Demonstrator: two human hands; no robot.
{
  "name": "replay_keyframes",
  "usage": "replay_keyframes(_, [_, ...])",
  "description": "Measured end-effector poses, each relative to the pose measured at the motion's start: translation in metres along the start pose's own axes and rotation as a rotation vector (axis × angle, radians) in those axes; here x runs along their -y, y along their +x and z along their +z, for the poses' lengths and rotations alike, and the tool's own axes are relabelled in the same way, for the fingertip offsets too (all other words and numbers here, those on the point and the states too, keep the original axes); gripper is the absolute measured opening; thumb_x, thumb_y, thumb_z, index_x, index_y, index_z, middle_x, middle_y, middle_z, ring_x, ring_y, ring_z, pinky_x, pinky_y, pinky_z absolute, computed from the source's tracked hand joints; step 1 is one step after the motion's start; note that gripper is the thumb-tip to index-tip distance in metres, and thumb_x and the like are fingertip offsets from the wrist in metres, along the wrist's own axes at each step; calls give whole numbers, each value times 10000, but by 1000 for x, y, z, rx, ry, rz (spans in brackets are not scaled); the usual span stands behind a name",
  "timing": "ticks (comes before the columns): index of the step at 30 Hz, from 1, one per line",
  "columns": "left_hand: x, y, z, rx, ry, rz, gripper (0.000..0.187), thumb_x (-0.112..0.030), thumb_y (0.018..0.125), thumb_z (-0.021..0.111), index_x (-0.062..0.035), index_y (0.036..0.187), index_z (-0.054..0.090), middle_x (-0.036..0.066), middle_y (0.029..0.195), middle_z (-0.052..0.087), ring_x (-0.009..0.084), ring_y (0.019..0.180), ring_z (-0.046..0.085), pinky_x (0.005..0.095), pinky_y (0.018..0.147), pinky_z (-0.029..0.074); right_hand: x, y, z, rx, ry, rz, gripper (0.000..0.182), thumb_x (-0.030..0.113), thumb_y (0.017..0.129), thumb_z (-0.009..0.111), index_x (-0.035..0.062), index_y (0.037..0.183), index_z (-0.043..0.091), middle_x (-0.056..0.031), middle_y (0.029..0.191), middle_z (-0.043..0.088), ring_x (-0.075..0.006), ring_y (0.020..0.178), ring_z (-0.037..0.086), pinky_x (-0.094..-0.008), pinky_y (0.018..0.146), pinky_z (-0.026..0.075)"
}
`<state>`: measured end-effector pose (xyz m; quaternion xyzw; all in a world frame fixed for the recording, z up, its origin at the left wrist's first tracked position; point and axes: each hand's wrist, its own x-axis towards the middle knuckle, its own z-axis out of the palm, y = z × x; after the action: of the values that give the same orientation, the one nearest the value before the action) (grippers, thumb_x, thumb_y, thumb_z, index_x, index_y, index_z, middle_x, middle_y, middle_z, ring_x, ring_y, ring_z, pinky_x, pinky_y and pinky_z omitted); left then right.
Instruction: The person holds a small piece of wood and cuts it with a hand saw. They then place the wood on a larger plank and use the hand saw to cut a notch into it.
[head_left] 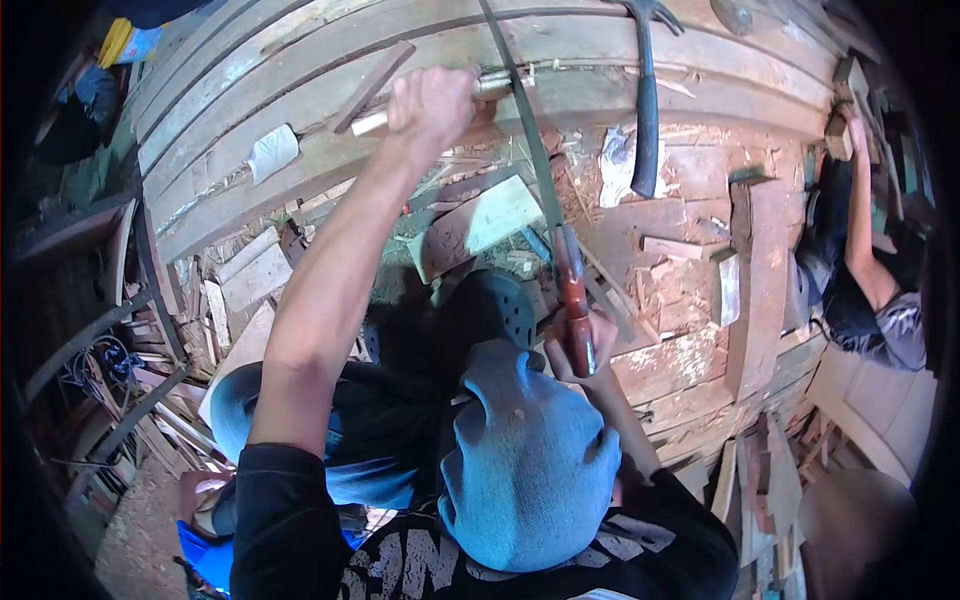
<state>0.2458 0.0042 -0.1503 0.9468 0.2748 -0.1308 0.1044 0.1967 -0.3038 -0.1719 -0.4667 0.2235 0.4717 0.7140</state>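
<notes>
Fingers of the left hand are curled tight around a pale rod pressed against the curved planks. Lower and right, the right hand clenches the red handle of a saw, its blade crossing the rod. A hammer rests further right; a co-worker's arm touches the planks at the edge.

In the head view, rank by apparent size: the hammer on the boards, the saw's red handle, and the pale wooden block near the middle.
1. hammer, the longest.
2. pale wooden block.
3. red handle, gripped by the right hand.
The block and handle look close, and the handle sits nearer the camera, so their order is unsure.
</notes>
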Motion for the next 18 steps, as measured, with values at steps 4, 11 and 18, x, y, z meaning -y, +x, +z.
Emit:
replay_keyframes(4, [11,2,14,-167,13,59,210,-170,822,574,-127,1001,674,167,822,681,319,763,678,430,662,552,28,46,63,317,-792,-684,240,-1,691,600,68,627,379,18,551,354,-82,471,329,-269,440,274])
replay_keyframes(11, [12,1,16,-114,-88,73,210,-153,836,515,-120,916,705,149,893,688,302,822,678,403,720,549,8,-3,5,299,-1134,-1013,131,90,669,647,64,682,519,-82,618,564,-201,540,592,-289,540,487])
replay_keyframes(18, [20,-5,-2,-141,-54,193,184,-160,801,540,-119,863,708,116,785,685,280,784,681,420,661,532,14,3,-26,277,-937,-744,147,-10,749,626,34,757,486,-22,581,466,-92,504,456,-241,467,385])
